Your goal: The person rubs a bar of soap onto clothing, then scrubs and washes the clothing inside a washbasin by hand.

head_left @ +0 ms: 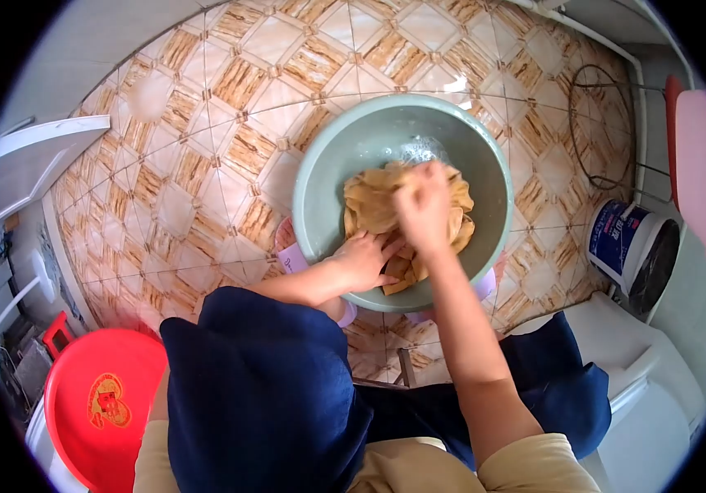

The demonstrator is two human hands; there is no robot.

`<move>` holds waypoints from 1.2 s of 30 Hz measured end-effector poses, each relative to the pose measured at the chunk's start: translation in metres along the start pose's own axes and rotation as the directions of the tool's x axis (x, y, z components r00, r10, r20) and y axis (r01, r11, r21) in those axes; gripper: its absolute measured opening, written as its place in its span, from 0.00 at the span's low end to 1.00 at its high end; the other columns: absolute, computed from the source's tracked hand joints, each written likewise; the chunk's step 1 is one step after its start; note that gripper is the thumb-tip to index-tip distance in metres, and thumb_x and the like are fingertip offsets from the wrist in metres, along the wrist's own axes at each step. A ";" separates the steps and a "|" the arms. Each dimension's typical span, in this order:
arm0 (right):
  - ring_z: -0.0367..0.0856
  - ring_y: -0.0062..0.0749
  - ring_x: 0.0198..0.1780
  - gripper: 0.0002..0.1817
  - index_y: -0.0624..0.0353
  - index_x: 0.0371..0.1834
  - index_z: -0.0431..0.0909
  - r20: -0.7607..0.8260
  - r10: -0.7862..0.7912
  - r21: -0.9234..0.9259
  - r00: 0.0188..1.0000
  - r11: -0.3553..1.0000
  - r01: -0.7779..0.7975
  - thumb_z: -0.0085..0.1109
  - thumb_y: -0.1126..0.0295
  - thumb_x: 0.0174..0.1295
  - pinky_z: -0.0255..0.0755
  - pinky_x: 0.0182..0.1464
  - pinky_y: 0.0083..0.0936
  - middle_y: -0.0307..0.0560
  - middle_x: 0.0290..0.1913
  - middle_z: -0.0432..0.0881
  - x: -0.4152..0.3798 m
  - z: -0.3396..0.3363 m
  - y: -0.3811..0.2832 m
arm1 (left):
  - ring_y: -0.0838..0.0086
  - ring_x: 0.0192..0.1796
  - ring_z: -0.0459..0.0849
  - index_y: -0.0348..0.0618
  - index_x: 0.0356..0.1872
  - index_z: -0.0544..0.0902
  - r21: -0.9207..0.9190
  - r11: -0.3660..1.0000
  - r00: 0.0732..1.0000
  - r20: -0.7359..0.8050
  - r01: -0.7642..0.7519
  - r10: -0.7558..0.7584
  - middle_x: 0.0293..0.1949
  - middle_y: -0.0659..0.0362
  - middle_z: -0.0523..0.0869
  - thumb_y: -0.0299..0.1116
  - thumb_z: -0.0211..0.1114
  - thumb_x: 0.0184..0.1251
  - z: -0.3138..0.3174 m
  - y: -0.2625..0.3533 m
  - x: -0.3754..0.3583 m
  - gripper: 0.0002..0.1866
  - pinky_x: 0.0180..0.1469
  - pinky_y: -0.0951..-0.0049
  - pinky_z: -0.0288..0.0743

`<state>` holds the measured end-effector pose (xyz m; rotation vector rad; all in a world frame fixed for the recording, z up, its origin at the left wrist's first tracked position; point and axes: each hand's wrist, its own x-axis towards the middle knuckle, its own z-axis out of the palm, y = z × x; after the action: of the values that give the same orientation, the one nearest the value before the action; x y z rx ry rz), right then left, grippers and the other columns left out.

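A wet, yellowish-brown cloth (pixel 373 197) lies bunched up in a grey-green basin (pixel 320 201) on the floor. My left hand (pixel 363 256) rests on the near left part of the cloth, fingers apart and pressed down on it. Over the right part, my right hand (pixel 424 205) is closed in a fist on the fabric, slightly smeared by motion; its fingertips are partly hidden. Soap suds (pixel 423 150) float at the far side inside the basin.
A red stool with a printed emblem (pixel 102 403) stands at lower left. Along the right wall are a blue-and-white bucket (pixel 624 246), a wire rack (pixel 604 123) and a pink basin (pixel 698 164). A white toilet (pixel 649 370) is at lower right. Patterned tiles (pixel 246 140) cover the floor.
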<state>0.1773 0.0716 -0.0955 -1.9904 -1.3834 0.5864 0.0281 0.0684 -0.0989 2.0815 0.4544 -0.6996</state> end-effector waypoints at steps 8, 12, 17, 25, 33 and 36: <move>0.80 0.47 0.47 0.11 0.55 0.35 0.81 0.228 0.315 -0.512 0.921 0.843 -0.162 0.61 0.61 0.53 0.73 0.46 0.40 0.54 0.40 0.80 0.028 0.048 0.037 | 0.44 0.74 0.46 0.40 0.73 0.48 0.068 0.998 0.987 -0.159 -0.002 0.013 0.71 0.38 0.50 0.59 0.62 0.57 0.015 -0.010 0.012 0.51 0.74 0.54 0.43; 0.80 0.53 0.41 0.13 0.53 0.45 0.77 0.030 0.309 -0.111 0.951 0.946 -0.304 0.55 0.70 0.55 0.74 0.44 0.43 0.54 0.38 0.79 0.022 0.020 0.026 | 0.49 0.72 0.54 0.43 0.73 0.50 0.209 0.978 0.952 -0.301 0.012 0.052 0.71 0.41 0.56 0.59 0.63 0.56 0.026 -0.012 0.015 0.51 0.73 0.56 0.48; 0.79 0.48 0.43 0.12 0.53 0.40 0.78 0.136 0.116 -0.443 0.984 0.895 -0.044 0.58 0.66 0.52 0.77 0.40 0.39 0.53 0.43 0.76 -0.049 0.025 -0.009 | 0.50 0.68 0.61 0.40 0.68 0.61 -0.075 0.990 0.969 0.223 0.122 -0.103 0.68 0.40 0.61 0.57 0.63 0.57 -0.009 -0.003 0.015 0.43 0.70 0.57 0.54; 0.82 0.49 0.41 0.12 0.56 0.41 0.76 0.222 0.302 -0.509 0.927 0.847 -0.154 0.58 0.65 0.55 0.77 0.40 0.44 0.55 0.42 0.81 0.040 0.015 0.023 | 0.44 0.73 0.50 0.39 0.73 0.44 0.069 0.998 0.971 -0.238 -0.015 0.031 0.69 0.35 0.52 0.54 0.66 0.55 0.022 -0.012 0.016 0.54 0.73 0.55 0.47; 0.70 0.51 0.55 0.27 0.51 0.51 0.77 -0.046 0.329 -0.463 0.943 0.829 -0.312 0.69 0.57 0.44 0.68 0.53 0.48 0.53 0.51 0.72 -0.035 0.008 -0.003 | 0.46 0.73 0.51 0.41 0.74 0.44 0.092 0.993 0.997 -0.038 0.076 -0.073 0.71 0.37 0.51 0.52 0.67 0.55 0.019 -0.013 0.020 0.53 0.72 0.54 0.50; 0.76 0.49 0.50 0.23 0.54 0.46 0.77 0.080 0.229 -0.529 0.970 0.835 -0.154 0.68 0.60 0.45 0.70 0.52 0.43 0.54 0.45 0.77 -0.025 0.014 0.008 | 0.44 0.73 0.50 0.38 0.73 0.44 -0.076 0.993 0.975 0.212 0.088 -0.070 0.69 0.34 0.53 0.50 0.66 0.56 0.015 -0.012 0.021 0.52 0.72 0.54 0.49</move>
<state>0.1643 0.0499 -0.1108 -2.5894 -1.5585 0.4776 0.0333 0.0639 -0.1266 1.8944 0.4416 -0.9202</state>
